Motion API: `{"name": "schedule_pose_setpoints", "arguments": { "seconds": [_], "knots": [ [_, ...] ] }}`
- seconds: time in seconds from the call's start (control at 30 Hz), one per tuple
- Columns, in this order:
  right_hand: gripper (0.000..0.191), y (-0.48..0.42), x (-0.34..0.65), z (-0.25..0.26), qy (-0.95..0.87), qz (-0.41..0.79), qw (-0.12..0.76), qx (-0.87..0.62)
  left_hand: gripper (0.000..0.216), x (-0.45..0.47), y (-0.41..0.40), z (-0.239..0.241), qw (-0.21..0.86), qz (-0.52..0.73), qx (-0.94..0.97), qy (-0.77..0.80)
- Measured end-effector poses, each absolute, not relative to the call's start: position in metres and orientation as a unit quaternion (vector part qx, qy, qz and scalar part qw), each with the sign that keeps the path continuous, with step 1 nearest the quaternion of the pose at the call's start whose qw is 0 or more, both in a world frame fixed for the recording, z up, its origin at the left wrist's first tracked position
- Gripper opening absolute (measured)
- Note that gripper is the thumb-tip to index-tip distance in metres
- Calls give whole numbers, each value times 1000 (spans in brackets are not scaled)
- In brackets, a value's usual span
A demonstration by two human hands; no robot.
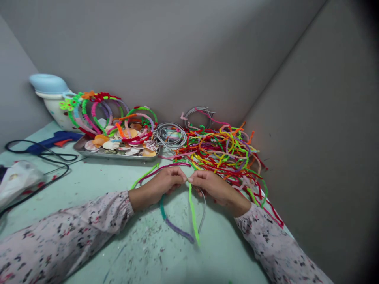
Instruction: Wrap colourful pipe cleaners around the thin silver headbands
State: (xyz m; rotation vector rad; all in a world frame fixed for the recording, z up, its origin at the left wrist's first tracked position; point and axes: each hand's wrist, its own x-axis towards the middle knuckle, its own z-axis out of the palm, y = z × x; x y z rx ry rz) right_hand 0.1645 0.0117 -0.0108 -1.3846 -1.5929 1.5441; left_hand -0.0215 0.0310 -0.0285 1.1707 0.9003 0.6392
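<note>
My left hand (pixel 162 182) and my right hand (pixel 211 187) meet fingertip to fingertip above the table, both closed in a pinch. Between them hangs a lime green pipe cleaner (pixel 193 215), its upper end at my right fingertips. A wire hoop (pixel 203 213) runs down from both hands. Teal wrapping covers its left side, and a purple wrapped stretch (pixel 179 230) lies along the bottom; the right side is bare grey wire. My fingers hide the top of the hoop. Just beyond my left hand lie a green pipe cleaner (pixel 142 176) and a dark pink one (pixel 149 174).
A large tangle of pipe cleaners (pixel 225 146) lies behind my right hand. Coiled grey wire (pixel 170 135) sits beside a metal tray (pixel 118 156) of shells and wrapped hoops. At left are a blue glue gun (pixel 49 142) with its cord, a white bag (pixel 20 181) and a blue-lidded container (pixel 55 100).
</note>
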Motion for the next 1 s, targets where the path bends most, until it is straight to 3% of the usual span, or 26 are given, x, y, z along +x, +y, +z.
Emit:
{"name": "schedule_pose_setpoints", "arguments": {
  "seconds": [0.27, 0.43, 0.6, 0.7, 0.9, 1.0],
  "knots": [
    [18, 10, 165, -8, -746, 343, 241, -518, 8, -22, 33, -30, 695, 286, 513, 414],
    [13, 6, 163, -10, -823, 146, 191, -514, 7, -22, 31, -27, 687, 282, 523, 419],
    [14, 1, 159, -12, -850, 29, 146, -506, 7, -22, 31, -26, 689, 284, 524, 413],
    [15, 1, 160, -9, -846, 65, 156, -506, 9, -22, 31, -26, 696, 283, 517, 410],
    [24, 14, 174, -5, -756, 341, 274, -487, 9, -24, 33, -24, 718, 298, 490, 394],
    [26, 21, 182, -11, -688, 467, 291, -474, 9, -24, 33, -22, 729, 310, 475, 383]
  ]
}}
